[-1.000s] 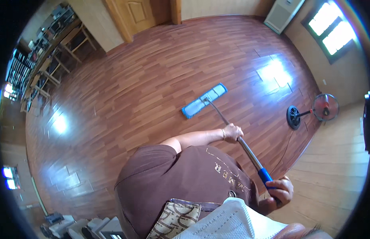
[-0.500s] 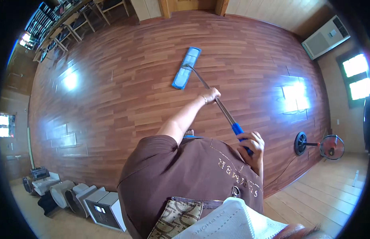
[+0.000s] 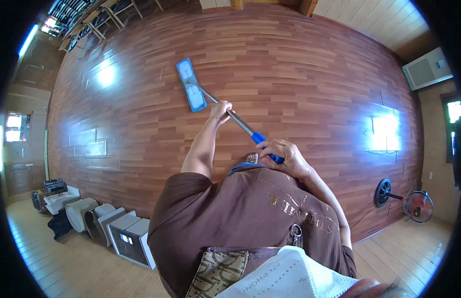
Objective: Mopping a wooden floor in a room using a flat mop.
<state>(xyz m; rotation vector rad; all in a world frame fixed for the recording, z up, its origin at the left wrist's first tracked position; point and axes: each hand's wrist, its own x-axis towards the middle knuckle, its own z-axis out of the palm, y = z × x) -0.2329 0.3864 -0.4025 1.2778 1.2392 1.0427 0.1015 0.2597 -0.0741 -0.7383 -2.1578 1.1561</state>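
Observation:
A flat mop with a light blue rectangular pad (image 3: pixel 191 85) lies on the wood-plank floor (image 3: pixel 270 64), ahead and left of me. Its metal pole (image 3: pixel 241 122) slants back toward my body and ends in a blue grip (image 3: pixel 259 137). My left hand (image 3: pixel 221 111) is wrapped round the pole a short way above the pad. Higher up, my right hand (image 3: pixel 284 155) closes over the blue grip in front of my belly. Both hands hold the same mop.
Several bins and boxes (image 3: pixel 81 213) line the left wall. A stand fan (image 3: pixel 418 206) with a round base (image 3: pixel 383 192) and a trailing cord is at right. Chairs (image 3: pixel 109 22) and a table stand far left. A white wall unit (image 3: pixel 428 69) hangs far right.
The mop pad has swung left across the floor and tilted the other way. Both my hands have shifted left with the pole, the right one nearer my middle.

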